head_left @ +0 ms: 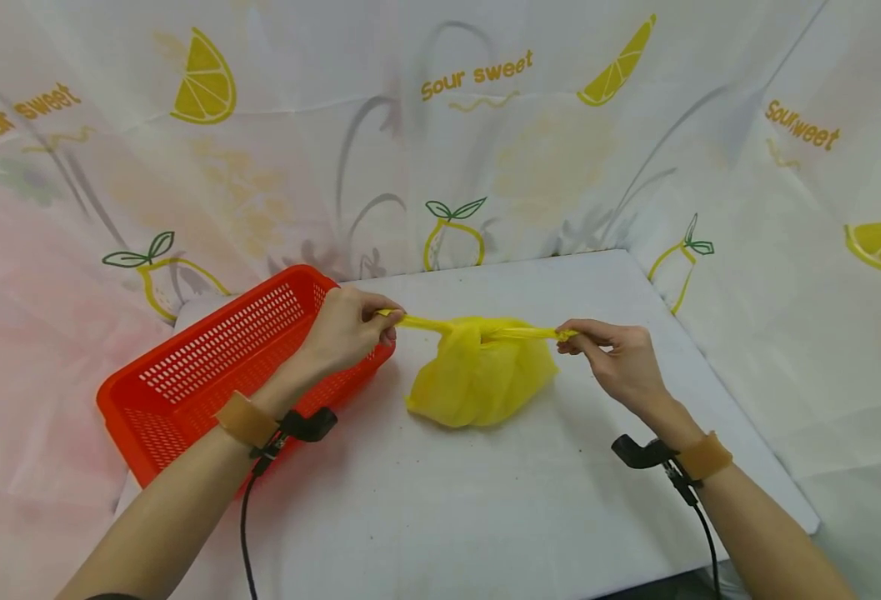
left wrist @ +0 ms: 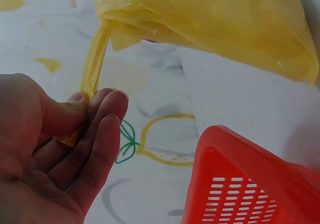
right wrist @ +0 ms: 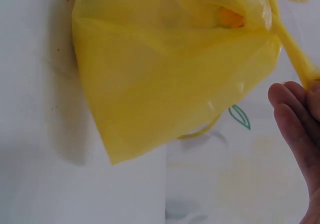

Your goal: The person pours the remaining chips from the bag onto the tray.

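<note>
A yellow plastic bag [head_left: 478, 383] sits bunched over the middle of the white table, its neck twisted or crossed at the top. My left hand [head_left: 350, 327] pinches one stretched handle of it between thumb and fingers, which the left wrist view shows closely, the handle's end [left wrist: 70, 139] poking out below the thumb. On the other side my right hand [head_left: 616, 358] pinches the opposite handle [head_left: 530, 332], pulled out to the right. Through the thin plastic in the right wrist view, an orange patch [right wrist: 231, 18] shows near the neck; the contents are otherwise hidden.
A red perforated plastic basket [head_left: 215, 358] stands at the table's left, under my left forearm. White table surface [head_left: 440, 517] extends in front of the bag. A curtain [head_left: 455, 150] printed with lemons hangs behind and beside the table. Cabled cameras are strapped to both wrists.
</note>
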`<state>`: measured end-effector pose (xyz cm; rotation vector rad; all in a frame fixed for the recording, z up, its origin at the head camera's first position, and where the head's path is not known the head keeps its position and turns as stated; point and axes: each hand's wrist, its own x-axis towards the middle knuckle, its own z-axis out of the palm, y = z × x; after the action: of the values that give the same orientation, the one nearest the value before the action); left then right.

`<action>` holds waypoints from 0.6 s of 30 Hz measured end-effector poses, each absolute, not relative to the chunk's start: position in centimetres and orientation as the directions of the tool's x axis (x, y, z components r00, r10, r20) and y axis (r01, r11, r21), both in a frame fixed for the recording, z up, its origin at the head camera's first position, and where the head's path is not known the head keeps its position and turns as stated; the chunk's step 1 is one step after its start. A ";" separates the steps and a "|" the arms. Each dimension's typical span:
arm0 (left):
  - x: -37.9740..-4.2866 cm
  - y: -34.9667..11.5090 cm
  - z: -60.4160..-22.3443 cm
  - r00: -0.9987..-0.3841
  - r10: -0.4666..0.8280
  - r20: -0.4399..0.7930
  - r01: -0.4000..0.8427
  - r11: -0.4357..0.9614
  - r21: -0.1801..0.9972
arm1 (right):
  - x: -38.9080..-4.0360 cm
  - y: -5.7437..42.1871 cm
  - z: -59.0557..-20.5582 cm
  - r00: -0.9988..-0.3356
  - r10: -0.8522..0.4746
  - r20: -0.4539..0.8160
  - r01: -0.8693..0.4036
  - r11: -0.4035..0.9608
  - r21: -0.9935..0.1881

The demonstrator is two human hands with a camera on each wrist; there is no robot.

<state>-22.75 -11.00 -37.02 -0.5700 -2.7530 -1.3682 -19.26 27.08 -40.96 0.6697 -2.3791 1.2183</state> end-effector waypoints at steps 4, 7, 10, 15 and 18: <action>-22.9 -11.6 -37.2 -0.943 0.298 0.149 0.299 0.560 0.773 | -19.4 28.1 -41.5 -0.830 -0.221 0.512 -0.542 0.538 -0.646; -23.0 -12.0 -37.4 -0.949 0.287 0.128 0.276 0.565 0.777 | -19.4 28.8 -42.0 -0.846 -0.198 0.495 -0.513 0.555 -0.655; -23.1 -12.4 -37.6 -0.952 0.282 0.122 0.270 0.579 0.770 | -19.5 29.2 -42.3 -0.859 -0.189 0.475 -0.491 0.566 -0.662; -23.2 -12.7 -37.9 -0.952 0.276 0.129 0.276 0.598 0.753 | -19.5 29.6 -42.6 -0.869 -0.191 0.457 -0.475 0.585 -0.658; -23.3 -12.8 -38.0 -0.953 0.276 0.126 0.274 0.603 0.749 | -19.5 29.6 -42.7 -0.870 -0.182 0.459 -0.471 0.581 -0.664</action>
<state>-23.34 -12.78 -37.98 -0.4827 -2.8153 -1.3149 -19.48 29.65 -42.70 0.5310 -2.4732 1.1847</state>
